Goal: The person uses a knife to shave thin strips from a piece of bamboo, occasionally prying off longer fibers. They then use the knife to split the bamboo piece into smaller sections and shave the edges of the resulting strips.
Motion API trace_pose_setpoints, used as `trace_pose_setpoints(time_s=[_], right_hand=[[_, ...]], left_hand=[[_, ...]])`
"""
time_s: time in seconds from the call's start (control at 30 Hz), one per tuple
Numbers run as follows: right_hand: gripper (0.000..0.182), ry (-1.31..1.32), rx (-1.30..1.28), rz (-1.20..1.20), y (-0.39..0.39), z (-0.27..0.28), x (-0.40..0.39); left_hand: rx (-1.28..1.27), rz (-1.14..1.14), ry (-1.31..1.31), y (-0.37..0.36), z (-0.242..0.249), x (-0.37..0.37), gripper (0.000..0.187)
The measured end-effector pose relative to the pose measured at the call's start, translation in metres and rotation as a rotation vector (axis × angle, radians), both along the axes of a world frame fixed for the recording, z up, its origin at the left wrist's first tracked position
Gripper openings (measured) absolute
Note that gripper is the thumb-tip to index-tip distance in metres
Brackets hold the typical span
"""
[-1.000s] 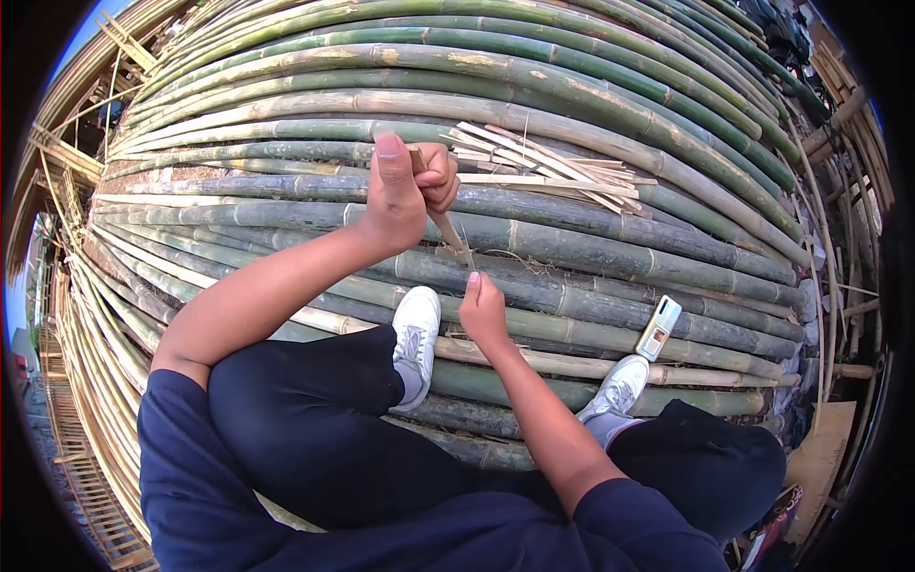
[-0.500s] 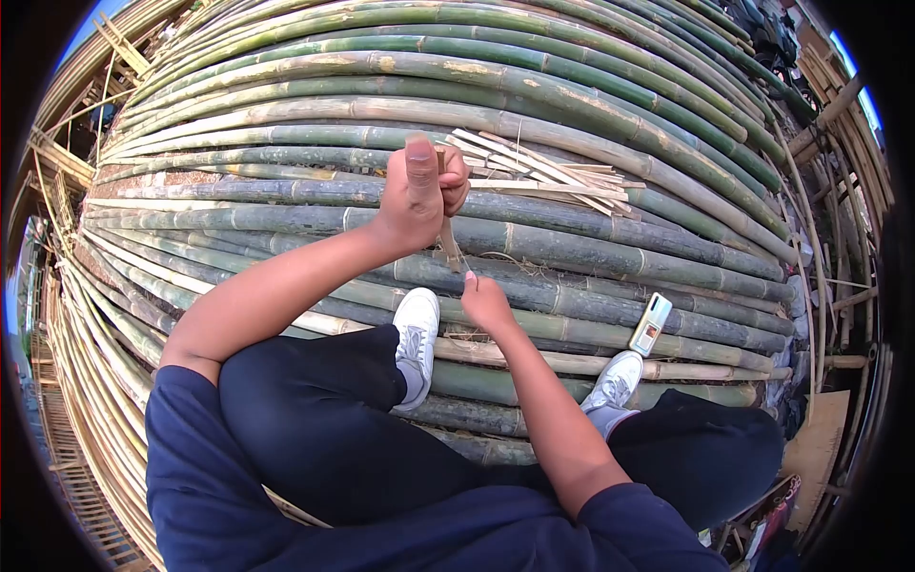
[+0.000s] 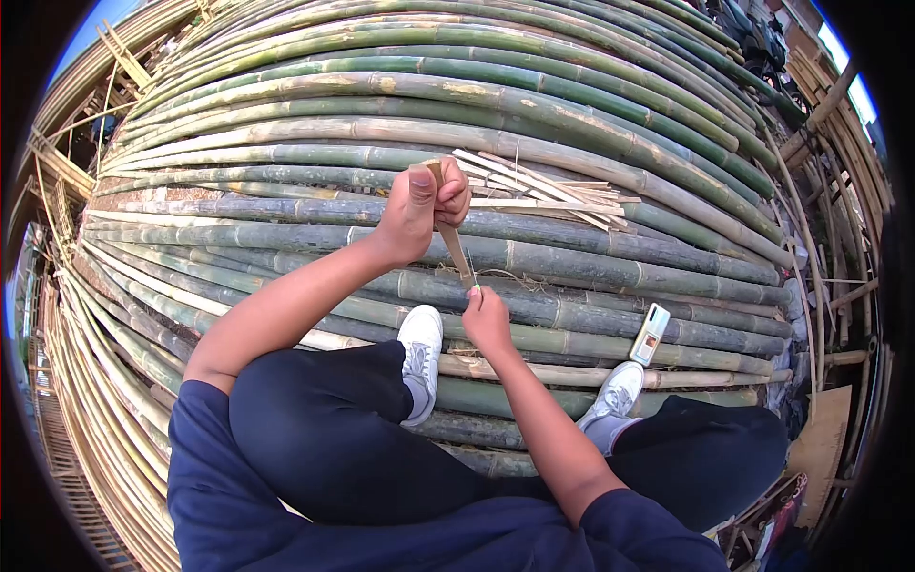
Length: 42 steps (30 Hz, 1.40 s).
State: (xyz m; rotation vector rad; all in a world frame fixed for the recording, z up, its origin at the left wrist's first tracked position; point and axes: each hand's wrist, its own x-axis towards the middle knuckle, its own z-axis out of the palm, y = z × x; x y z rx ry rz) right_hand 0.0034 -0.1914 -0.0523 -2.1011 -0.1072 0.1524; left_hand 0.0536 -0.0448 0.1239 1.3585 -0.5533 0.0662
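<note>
My left hand (image 3: 410,217) is closed, thumb upward, around a flat bamboo strip (image 3: 454,250) that slants down toward my right hand. Below it, my right hand (image 3: 488,322) is closed on what looks like a small knife (image 3: 471,269). Its thin blade lies along the lower end of the strip, and a speck of green shows at my fingertips. The handle is mostly hidden in my fist. Just beyond my left hand, a loose bundle of pale split bamboo strips (image 3: 548,191) rests across the poles.
Long green bamboo poles (image 3: 591,250) lie side by side under and ahead of me. A light-coloured phone (image 3: 651,336) sits near my right shoe (image 3: 618,391); my left shoe (image 3: 419,348) rests on the poles. Thin pale poles (image 3: 86,381) run along the left.
Both hands are slightly lower in the view, my right hand also a little farther right. More of the bamboo strip shows between them. My left hand keeps its hold.
</note>
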Motion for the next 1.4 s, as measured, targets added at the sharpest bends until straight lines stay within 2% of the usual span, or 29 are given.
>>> trace_pose_setpoints(time_s=[0.27, 0.37, 0.7, 0.8, 0.87, 1.0, 1.07, 1.17, 1.23, 1.3, 1.37, 1.4], right_hand=[[0.028, 0.101, 0.067, 0.026, 0.002, -0.006, 0.016], [0.029, 0.141, 0.035, 0.050, 0.000, -0.011, 0.022], [0.028, 0.256, 0.041, 0.069, -0.006, -0.019, 0.032], [0.027, 0.208, 0.045, 0.085, -0.007, -0.023, 0.029], [0.026, 0.176, 0.050, 0.073, -0.006, -0.026, 0.025], [0.021, 0.095, 0.013, 0.073, -0.006, -0.028, 0.022], [0.019, 0.064, 0.032, 0.065, -0.008, -0.042, 0.021], [0.018, 0.049, 0.010, 0.071, -0.010, -0.036, 0.019], [0.018, 0.069, -0.034, 0.083, -0.007, -0.010, 0.016], [0.018, -0.055, -0.058, 0.016, 0.003, 0.021, 0.005], [0.018, 0.006, -0.098, 0.018, 0.008, -0.017, -0.003], [0.018, 0.056, -0.137, 0.022, 0.008, -0.020, -0.005]], left_hand=[[-0.027, 0.030, 0.033, 0.005, -0.048, -0.002, 0.062], [-0.081, -0.039, 0.109, 0.006, -0.058, 0.000, 0.065], [0.047, 0.062, -0.013, -0.016, -0.052, -0.005, 0.067], [-0.009, 0.012, -0.063, -0.018, -0.053, -0.005, 0.065], [-0.033, -0.109, 0.140, -0.015, -0.052, -0.008, 0.067], [-0.036, -0.155, 0.137, -0.015, -0.065, 0.002, 0.068], [-0.007, -0.136, 0.174, -0.018, -0.073, 0.004, 0.069], [0.034, -0.056, 0.132, -0.021, -0.073, 0.006, 0.069], [0.033, 0.026, 0.091, -0.024, -0.073, 0.003, 0.068], [0.006, 0.140, 0.025, -0.025, -0.079, 0.000, 0.065], [0.013, 0.162, 0.035, -0.027, -0.078, -0.003, 0.065], [0.017, 0.186, 0.033, -0.028, -0.077, -0.002, 0.065]])
